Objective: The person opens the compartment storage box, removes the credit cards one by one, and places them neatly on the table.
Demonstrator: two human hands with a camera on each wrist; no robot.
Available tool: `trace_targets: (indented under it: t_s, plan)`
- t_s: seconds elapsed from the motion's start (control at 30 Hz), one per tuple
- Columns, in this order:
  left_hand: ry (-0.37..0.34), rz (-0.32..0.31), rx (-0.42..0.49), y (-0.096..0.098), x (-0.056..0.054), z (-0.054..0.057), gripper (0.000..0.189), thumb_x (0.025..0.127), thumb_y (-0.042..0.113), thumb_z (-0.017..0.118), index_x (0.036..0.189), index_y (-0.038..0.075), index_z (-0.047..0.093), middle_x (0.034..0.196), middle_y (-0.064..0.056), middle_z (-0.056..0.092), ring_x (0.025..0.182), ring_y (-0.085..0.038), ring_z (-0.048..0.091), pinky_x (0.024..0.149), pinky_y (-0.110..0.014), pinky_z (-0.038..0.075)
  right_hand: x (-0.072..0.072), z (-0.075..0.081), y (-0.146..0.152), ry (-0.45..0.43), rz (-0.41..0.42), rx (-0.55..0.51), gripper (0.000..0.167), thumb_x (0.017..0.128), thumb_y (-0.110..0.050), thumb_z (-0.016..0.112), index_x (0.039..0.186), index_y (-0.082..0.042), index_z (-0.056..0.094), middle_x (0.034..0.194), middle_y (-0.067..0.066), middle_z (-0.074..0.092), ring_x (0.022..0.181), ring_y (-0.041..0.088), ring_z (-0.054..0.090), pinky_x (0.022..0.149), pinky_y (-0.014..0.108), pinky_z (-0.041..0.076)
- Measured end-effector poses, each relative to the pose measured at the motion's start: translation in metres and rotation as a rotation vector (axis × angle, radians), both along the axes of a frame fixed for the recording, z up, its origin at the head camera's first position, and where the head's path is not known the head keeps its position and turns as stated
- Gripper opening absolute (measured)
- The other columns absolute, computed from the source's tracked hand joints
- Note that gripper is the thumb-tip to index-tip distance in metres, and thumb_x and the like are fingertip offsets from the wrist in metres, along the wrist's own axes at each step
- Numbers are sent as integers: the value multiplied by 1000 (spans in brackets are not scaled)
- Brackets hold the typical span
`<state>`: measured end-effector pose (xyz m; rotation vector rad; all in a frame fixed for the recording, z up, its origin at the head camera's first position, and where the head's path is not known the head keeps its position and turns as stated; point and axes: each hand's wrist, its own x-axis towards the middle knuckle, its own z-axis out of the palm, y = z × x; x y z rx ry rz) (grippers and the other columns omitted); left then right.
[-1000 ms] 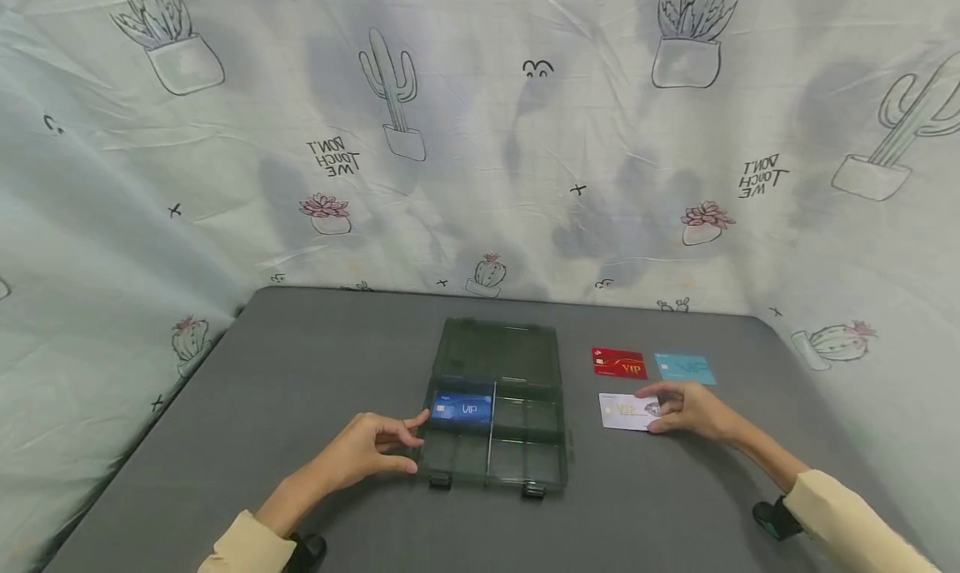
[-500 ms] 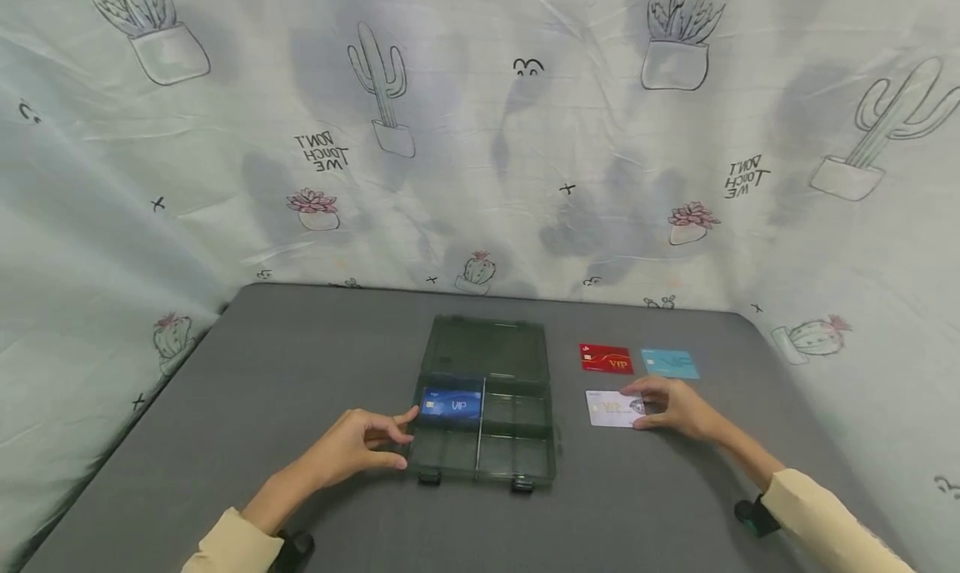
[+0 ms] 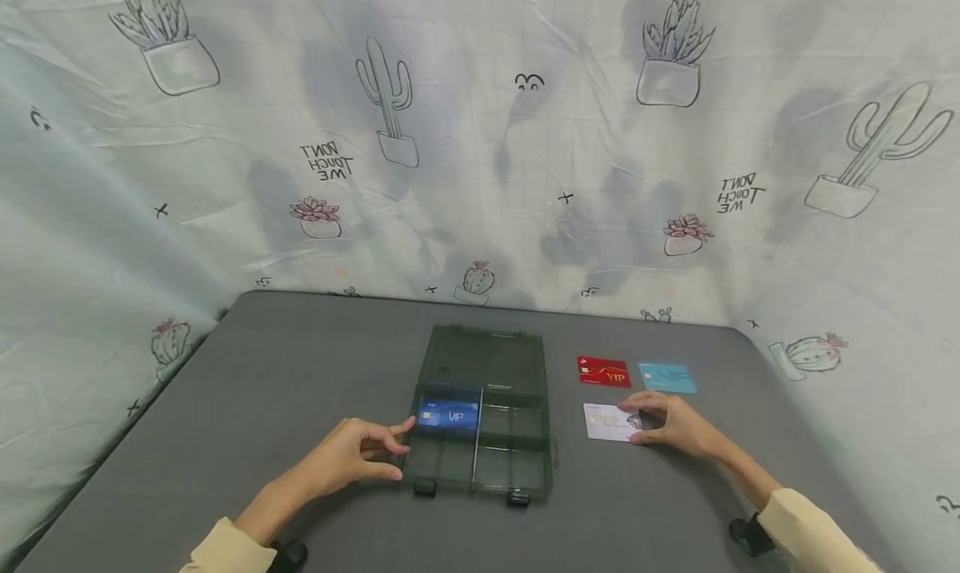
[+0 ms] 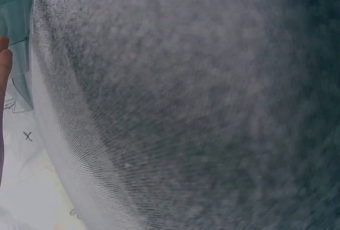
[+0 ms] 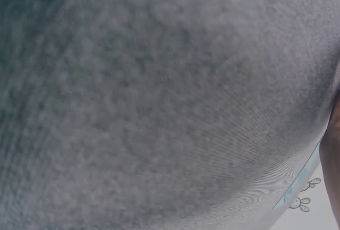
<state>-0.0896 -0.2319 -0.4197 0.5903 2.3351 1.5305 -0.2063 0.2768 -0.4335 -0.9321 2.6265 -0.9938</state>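
Note:
A translucent dark green box (image 3: 486, 361) lies with its lid folded back on the grey table. In its upper left compartment is a blue VIP card (image 3: 448, 416). My left hand (image 3: 352, 452) rests at the box's left edge, thumb and fingers apart and loosely bent. To the right of the box, my right hand (image 3: 675, 426) pinches a white VIP card (image 3: 606, 421) across its right end, between thumb and fingers; the card lies flat on or very near the table. The wrist views catch only slivers of the hands.
Behind the white card lie a red VIP card (image 3: 603, 371) and a light blue card (image 3: 667, 378), side by side. The box's other compartments show bare floors. Two latches stick out at its front. A white cactus-print curtain (image 3: 480, 140) hangs behind the grey table (image 3: 300, 348).
The head view has shifted slightly, so everything sits a little differently in the frame. Both hands and the white card keep about the same place relative to the box.

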Motion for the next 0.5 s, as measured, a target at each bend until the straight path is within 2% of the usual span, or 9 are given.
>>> trace_targets:
  t_s: [0.3, 0.5]
  plan:
    - [41, -12, 4, -2, 0, -2, 25, 77, 15, 78, 96, 0, 70, 137, -26, 44, 107, -22, 64, 93, -36, 51, 3, -8, 0, -18, -45, -4, 50, 78, -27, 80, 120, -4, 66, 119, 12, 63, 115, 31, 53, 91, 25, 47]
    - [30, -6, 10, -4, 1, -2, 24, 77, 13, 78, 96, 0, 71, 137, -25, 44, 108, -22, 64, 94, -36, 50, 0, -9, -1, -97, -75, -25, 51, 78, -26, 80, 122, -6, 65, 123, 11, 62, 120, 31, 50, 92, 18, 44]
